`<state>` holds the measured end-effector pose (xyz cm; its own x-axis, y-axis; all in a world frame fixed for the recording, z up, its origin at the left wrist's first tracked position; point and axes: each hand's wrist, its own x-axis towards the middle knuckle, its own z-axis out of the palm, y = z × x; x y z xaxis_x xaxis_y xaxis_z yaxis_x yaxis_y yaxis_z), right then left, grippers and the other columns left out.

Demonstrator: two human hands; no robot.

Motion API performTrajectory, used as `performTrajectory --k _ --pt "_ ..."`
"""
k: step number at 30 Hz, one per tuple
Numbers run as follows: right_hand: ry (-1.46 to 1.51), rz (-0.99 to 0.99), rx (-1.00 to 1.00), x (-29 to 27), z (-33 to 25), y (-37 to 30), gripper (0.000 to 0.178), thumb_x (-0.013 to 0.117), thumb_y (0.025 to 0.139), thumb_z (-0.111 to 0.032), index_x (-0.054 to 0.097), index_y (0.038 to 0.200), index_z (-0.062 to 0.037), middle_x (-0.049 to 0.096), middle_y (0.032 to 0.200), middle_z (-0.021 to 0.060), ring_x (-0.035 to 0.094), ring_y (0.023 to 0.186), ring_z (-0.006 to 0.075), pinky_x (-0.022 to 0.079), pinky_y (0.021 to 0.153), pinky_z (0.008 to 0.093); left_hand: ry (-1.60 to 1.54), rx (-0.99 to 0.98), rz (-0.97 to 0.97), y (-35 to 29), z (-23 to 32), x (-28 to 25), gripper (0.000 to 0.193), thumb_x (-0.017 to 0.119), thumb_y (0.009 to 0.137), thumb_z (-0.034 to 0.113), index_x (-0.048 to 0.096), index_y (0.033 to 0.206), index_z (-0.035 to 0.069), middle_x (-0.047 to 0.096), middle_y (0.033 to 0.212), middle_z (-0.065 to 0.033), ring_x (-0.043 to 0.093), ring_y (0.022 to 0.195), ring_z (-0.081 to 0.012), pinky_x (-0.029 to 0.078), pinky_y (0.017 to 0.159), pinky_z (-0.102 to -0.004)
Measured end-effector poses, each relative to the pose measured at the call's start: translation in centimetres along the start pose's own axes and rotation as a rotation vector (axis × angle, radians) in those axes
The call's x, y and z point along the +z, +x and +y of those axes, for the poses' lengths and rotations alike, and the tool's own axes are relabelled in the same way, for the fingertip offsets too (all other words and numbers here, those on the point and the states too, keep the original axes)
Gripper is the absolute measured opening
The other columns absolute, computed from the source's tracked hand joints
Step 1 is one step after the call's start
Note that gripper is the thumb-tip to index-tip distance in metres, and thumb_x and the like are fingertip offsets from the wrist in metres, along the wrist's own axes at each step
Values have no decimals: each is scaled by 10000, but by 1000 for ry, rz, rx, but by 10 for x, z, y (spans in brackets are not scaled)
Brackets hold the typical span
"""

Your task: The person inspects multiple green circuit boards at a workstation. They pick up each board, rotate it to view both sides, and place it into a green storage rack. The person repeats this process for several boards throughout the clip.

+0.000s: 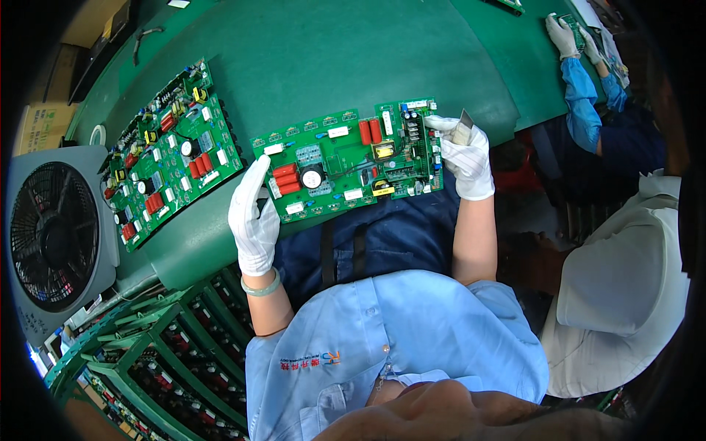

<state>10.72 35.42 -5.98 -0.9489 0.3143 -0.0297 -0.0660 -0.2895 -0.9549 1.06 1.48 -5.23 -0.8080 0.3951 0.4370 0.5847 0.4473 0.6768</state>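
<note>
A green circuit board (342,165) lies level in front of me at the table's near edge, partly over my lap. It carries red capacitors, white blocks, yellow-wrapped transformers and a round black-and-white part. My left hand (254,213), in a white striped glove, is closed on the board's left end, the fingertips at its upper left corner. My gloved right hand (465,158) is at the right end, its index finger reaching to the board's edge. A small flat, pointed metal piece (466,119) sticks up from its closed fingers; the rest of it is hidden.
More populated boards (173,158) lie side by side on the green table (294,59) at left. A grey fan (55,228) stands beyond them; green racks (158,345) hold boards below. At right, a co-worker's gloved hands (565,38) hold a small board.
</note>
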Motion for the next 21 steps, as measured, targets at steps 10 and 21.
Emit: performTrajectory --k 10,21 --pt "-36 178 -61 6 -16 -2 327 597 952 -168 620 1155 88 684 830 110 415 477 11 270 435 169 210 83 -244 38 40 -18 578 599 718 -21 633 1281 104 608 917 -110 562 757 -245 466 708 -325" --pt "-324 208 42 -2 -14 15 325 612 959 -260 656 1142 5 714 870 50 413 485 15 285 420 187 -564 -122 -200 50 40 28 384 531 972 124 541 1334 -4 565 1304 -177 548 1211 -233 430 1031 -329"
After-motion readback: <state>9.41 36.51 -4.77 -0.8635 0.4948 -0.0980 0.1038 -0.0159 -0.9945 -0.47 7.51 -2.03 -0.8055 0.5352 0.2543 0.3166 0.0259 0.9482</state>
